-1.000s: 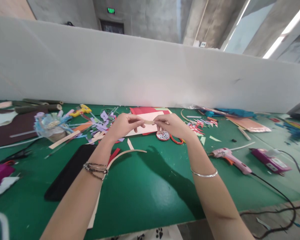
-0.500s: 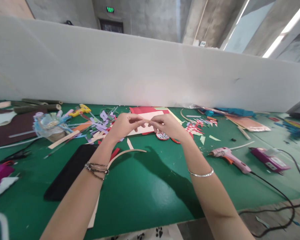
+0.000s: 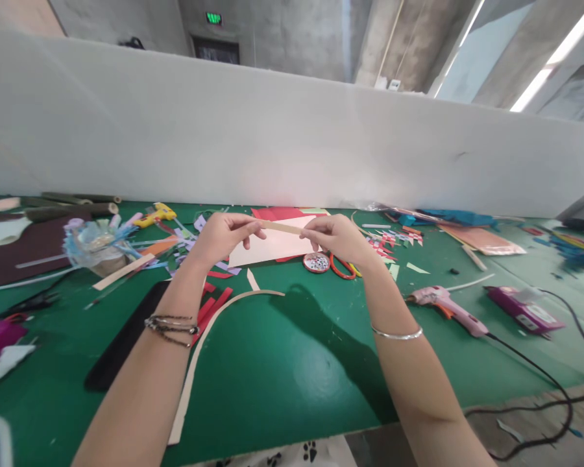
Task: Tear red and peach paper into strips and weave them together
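Note:
A short beige paper strip (image 3: 282, 227) is stretched between my two hands above the green table (image 3: 292, 383). My left hand (image 3: 221, 237) pinches its left end with thumb and forefinger. My right hand (image 3: 338, 239) pinches its right end. Under the hands lies a pale pink sheet (image 3: 272, 250) on red paper. A round red lid with googly eyes (image 3: 317, 263) and red-handled scissors (image 3: 343, 268) lie just below my right hand. A long curved beige strip (image 3: 209, 337) lies on the table beneath my left forearm.
A pink glue gun (image 3: 445, 308) with a black cable and a purple box (image 3: 525, 311) lie at the right. Left: a black foam piece (image 3: 126, 337), a yellow glue gun (image 3: 156, 214), paper scraps, a plastic cup (image 3: 95, 243). A white partition (image 3: 292, 143) backs the table.
My hands have drawn apart, so the beige strip now shows stretched between them. My left hand has shifted left and slightly up.

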A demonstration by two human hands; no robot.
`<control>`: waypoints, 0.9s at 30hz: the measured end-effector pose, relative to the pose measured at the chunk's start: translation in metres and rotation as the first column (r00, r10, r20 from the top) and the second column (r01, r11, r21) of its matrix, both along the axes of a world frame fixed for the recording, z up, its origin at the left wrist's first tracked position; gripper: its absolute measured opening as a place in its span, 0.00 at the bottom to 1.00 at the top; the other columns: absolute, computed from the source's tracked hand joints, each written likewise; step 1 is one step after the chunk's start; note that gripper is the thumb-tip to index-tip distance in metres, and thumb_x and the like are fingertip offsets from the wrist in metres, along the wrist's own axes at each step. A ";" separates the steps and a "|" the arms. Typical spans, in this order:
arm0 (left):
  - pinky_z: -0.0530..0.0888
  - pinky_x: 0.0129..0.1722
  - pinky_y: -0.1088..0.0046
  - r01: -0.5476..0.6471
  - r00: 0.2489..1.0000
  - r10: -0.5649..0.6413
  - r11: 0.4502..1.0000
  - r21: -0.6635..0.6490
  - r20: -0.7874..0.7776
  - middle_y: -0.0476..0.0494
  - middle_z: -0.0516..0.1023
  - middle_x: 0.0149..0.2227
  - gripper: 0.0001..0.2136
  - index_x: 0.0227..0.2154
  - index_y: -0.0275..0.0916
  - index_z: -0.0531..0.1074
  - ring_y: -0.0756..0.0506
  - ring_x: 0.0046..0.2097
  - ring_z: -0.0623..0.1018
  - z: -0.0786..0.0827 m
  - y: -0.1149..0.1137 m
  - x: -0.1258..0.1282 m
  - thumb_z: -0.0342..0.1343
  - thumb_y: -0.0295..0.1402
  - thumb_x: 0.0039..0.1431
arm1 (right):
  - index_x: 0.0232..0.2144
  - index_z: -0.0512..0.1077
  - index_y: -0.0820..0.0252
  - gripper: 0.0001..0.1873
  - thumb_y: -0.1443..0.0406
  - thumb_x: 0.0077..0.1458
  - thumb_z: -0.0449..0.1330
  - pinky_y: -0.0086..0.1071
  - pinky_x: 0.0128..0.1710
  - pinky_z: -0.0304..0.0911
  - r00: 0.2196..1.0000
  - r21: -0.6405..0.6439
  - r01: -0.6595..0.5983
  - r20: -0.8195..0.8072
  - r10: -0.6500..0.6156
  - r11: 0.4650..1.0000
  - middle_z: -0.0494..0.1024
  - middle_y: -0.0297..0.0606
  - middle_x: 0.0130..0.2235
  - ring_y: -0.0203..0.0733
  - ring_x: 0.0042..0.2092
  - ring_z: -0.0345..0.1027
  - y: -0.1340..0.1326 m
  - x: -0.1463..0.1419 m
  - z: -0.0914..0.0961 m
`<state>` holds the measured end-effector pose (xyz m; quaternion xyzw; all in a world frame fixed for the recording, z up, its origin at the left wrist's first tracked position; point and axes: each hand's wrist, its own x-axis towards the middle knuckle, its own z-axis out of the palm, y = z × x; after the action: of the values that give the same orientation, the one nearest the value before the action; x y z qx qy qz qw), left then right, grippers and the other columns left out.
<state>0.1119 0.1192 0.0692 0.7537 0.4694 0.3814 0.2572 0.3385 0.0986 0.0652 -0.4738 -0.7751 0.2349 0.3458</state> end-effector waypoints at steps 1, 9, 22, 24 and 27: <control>0.62 0.17 0.80 -0.010 1.000 0.010 1.000 0.002 0.020 0.49 0.74 0.19 0.13 0.26 0.37 0.77 0.54 0.18 0.65 0.000 0.001 -0.003 0.53 0.41 0.51 | 0.25 0.72 0.62 0.12 0.61 0.53 0.53 0.25 0.18 0.45 1.000 -0.010 0.012 -0.011 -0.012 1.000 0.68 0.30 0.19 0.26 0.18 0.51 0.000 0.002 0.001; 0.64 0.18 0.80 -0.080 0.994 0.081 0.997 -0.011 0.076 0.47 0.76 0.22 0.12 0.26 0.37 0.77 0.53 0.19 0.67 0.000 0.002 -0.013 0.53 0.40 0.51 | 0.26 0.72 0.63 0.12 0.60 0.51 0.56 0.25 0.22 0.58 0.989 -0.055 -0.002 -0.145 -0.006 0.998 0.74 0.36 0.23 0.29 0.22 0.63 0.000 0.018 0.005; 0.68 0.23 0.79 -0.088 0.987 0.093 0.995 -0.043 0.134 0.49 0.74 0.18 0.12 0.24 0.38 0.77 0.53 0.18 0.66 -0.005 0.009 -0.019 0.55 0.41 0.50 | 0.24 0.71 0.64 0.12 0.61 0.51 0.56 0.28 0.29 0.63 0.964 -0.044 0.091 -0.246 -0.099 0.995 0.78 0.39 0.27 0.33 0.24 0.70 0.005 0.019 0.003; 0.67 0.20 0.80 -0.078 0.986 0.086 0.995 -0.060 0.141 0.48 0.75 0.19 0.13 0.24 0.37 0.77 0.54 0.18 0.66 -0.007 0.010 -0.019 0.55 0.42 0.50 | 0.24 0.71 0.65 0.11 0.61 0.51 0.56 0.27 0.29 0.62 0.963 -0.039 0.113 -0.242 -0.119 0.993 0.78 0.40 0.27 0.33 0.25 0.71 0.005 0.018 0.004; 0.66 0.19 0.80 -0.074 0.988 0.084 0.994 -0.085 0.126 0.47 0.76 0.20 0.14 0.26 0.37 0.77 0.53 0.18 0.67 -0.009 0.012 -0.023 0.55 0.44 0.50 | 0.24 0.71 0.65 0.11 0.62 0.51 0.56 0.26 0.26 0.61 0.965 -0.022 0.141 -0.222 -0.142 0.990 0.77 0.40 0.26 0.33 0.24 0.70 0.004 0.017 0.004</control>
<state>0.0893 0.1316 0.0599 0.6972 0.4961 0.4204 0.3017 0.3557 0.1025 0.0693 -0.4997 -0.6947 0.2637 0.4451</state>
